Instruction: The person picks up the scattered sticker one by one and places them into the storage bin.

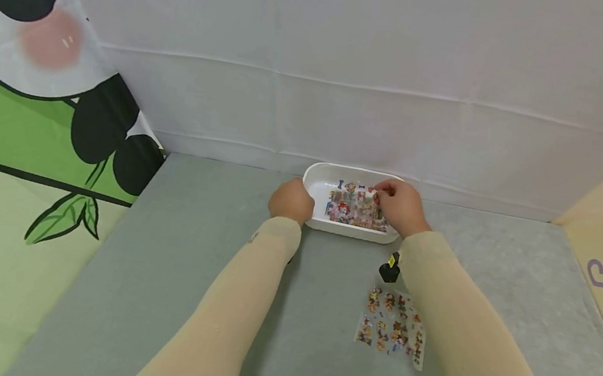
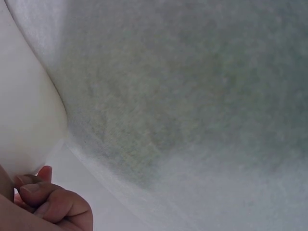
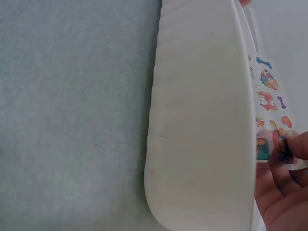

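A white tray (image 1: 353, 230) stands at the back of the table, with a clear sheet of colourful cartoon stickers (image 1: 353, 205) inside it. My left hand (image 1: 291, 201) grips the tray's left end. In the left wrist view its curled fingers (image 2: 57, 199) sit at the pale tray wall (image 2: 29, 96). Over the tray's right end, my right hand (image 1: 401, 206) pinches the sticker sheet's edge. The right wrist view shows thumb and finger on the sheet (image 3: 269, 98) behind the tray's side (image 3: 202, 115).
A second clear sticker sheet (image 1: 389, 326) lies on the grey table (image 1: 323, 330), beside my right forearm. A small black object with a yellow mark (image 1: 390, 269) appears by the right wrist. White cloth (image 1: 289, 110) hangs behind the tray; printed cloths flank the table.
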The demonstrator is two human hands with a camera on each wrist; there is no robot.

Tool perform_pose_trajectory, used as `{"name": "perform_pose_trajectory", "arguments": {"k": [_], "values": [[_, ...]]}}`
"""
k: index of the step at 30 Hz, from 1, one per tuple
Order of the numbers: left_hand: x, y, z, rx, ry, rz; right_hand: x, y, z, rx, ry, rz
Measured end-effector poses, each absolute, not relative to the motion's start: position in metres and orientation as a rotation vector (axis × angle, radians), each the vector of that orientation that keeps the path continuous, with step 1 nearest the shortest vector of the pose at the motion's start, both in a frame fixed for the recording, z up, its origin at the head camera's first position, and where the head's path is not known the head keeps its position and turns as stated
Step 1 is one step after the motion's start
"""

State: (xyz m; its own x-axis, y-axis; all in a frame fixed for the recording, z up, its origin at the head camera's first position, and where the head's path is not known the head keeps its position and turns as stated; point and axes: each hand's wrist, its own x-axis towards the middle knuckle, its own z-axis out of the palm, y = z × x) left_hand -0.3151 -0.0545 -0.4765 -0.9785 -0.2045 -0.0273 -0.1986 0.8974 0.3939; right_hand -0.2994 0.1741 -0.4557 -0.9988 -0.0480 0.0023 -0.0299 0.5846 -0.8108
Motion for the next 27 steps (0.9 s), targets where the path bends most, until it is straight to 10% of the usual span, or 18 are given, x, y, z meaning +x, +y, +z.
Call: {"name": "perform_pose_trajectory", "arguments": {"k": [27], "values": [[-0.325,-0.053,-0.481,0.324,-3.031,-0.639,-0.307,0.191,-0.460,-0.170,2.907,-1.262]]}}
